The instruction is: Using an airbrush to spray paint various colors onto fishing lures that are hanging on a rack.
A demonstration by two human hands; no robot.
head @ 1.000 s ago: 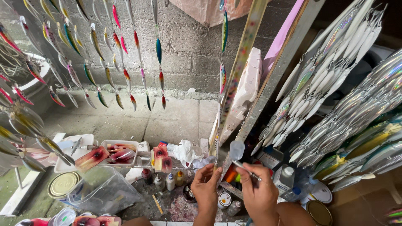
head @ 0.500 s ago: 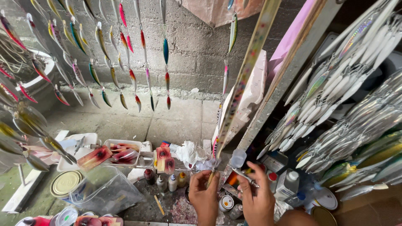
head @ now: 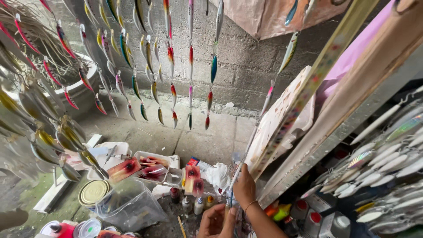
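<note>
Silvery lure [head: 240,169], just left of the paint-speckled slat [head: 308,88], is pinched upright by the right hand [head: 245,187], seemingly for painting; the left hand [head: 216,222], below, grips a thin brush [head: 231,198].

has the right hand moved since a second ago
Yes. The right hand has risen away from the left hand, up beside the leaning speckled slat.

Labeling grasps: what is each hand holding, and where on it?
Right hand grips a thin rod near its lower end. Left hand touches the rod's blue bottom tip; its hold cannot be told.
</note>
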